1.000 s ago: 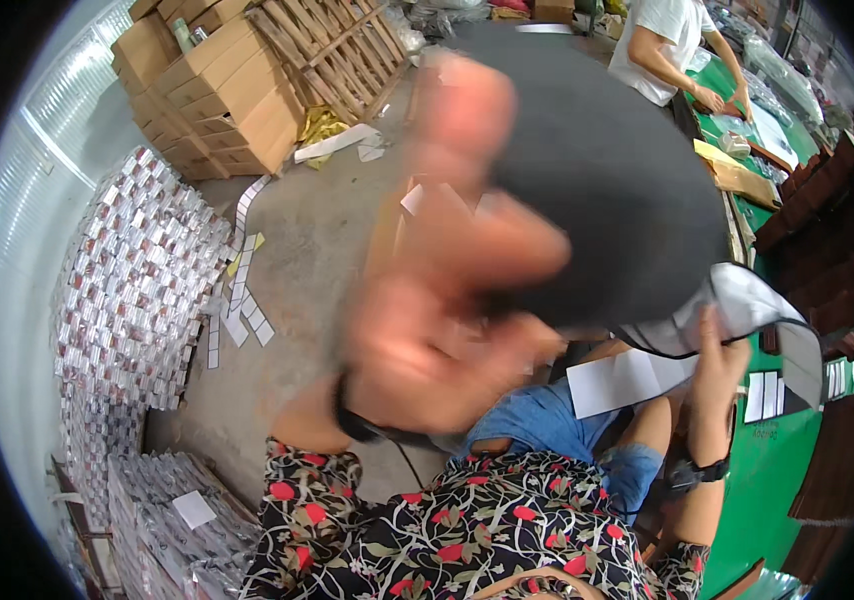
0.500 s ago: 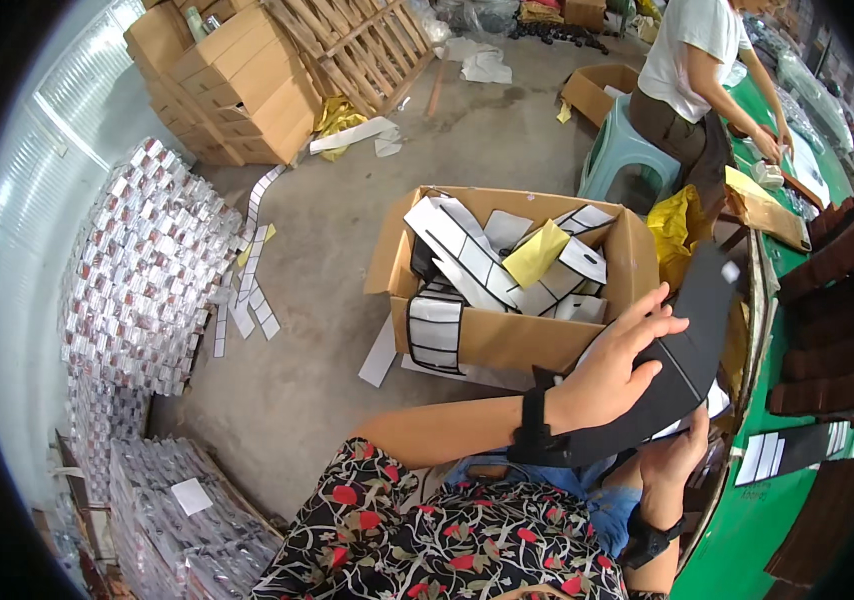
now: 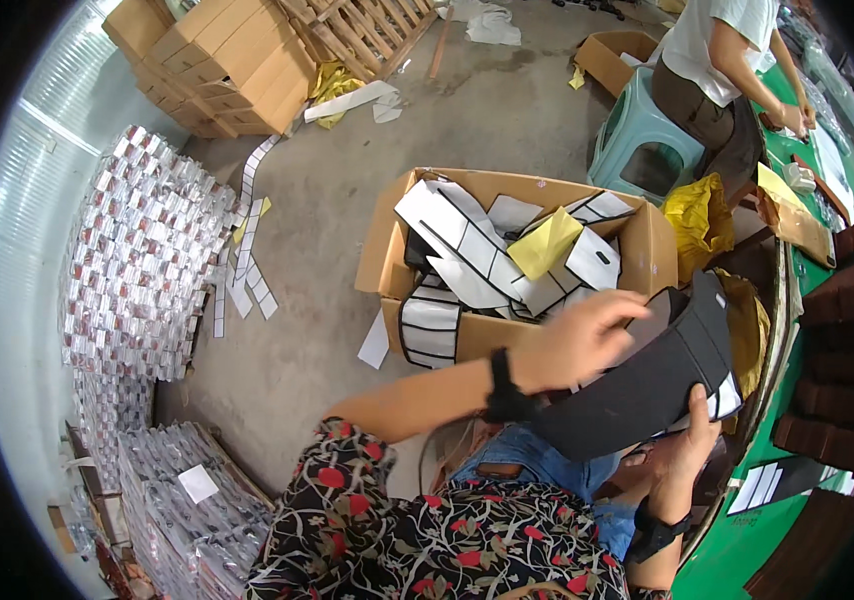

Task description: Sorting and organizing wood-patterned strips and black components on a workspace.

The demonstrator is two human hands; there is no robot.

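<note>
A long black flexible panel (image 3: 637, 385) with crease lines curves across my lap, its far end bent up and folded over. My right hand (image 3: 689, 440) grips its near edge, thumb on top, beside a white patch that shows at the right end. Over the panel's left side hovers my left hand (image 3: 577, 345), smeared by motion, with its fingers stretched out and apart; nothing shows in it. In front of me stands an open cardboard box (image 3: 502, 345) filled with white strips edged in black (image 3: 457, 240) and a yellow paper piece (image 3: 545, 243).
A green-topped table (image 3: 747, 545) runs along my right, holding brown stacked pieces (image 3: 837, 370). Wrapped silvery stacks (image 3: 147, 260) stand at left, cartons (image 3: 232, 60) behind. A co-worker (image 3: 717, 60) sits at the far right by a pale blue stool (image 3: 637, 140).
My left hand has lifted off the panel's surface and moved a little left. The panel's far end has bent over toward me. My right hand keeps its grip.
</note>
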